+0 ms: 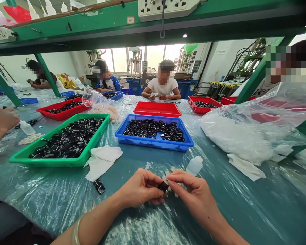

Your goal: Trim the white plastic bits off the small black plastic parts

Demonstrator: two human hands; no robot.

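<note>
A small black plastic part (163, 186) is held in my left hand (142, 189), between thumb and fingers, low over the table. My right hand (195, 190) meets it from the other side, thumb and forefinger pinched at the part's end; whatever may be between those fingertips is too small to make out. Small white pieces (167, 173) lie just behind my fingers, partly hidden. A squat translucent bottle (194, 165) leans beyond my right hand. White slivers (149, 165) are scattered beyond my left hand. Another black part (99, 186) pokes out below a crumpled white cloth (104, 159).
Plastic film covers the table (219, 211). A blue tray (155, 145) and a green tray (56, 162) hold many black parts; a red tray (156, 109) stands behind. Clear plastic bags (244, 139) bulge at right. Overhead runs a green beam (91, 25). A co-worker's hand (5, 120) is at left.
</note>
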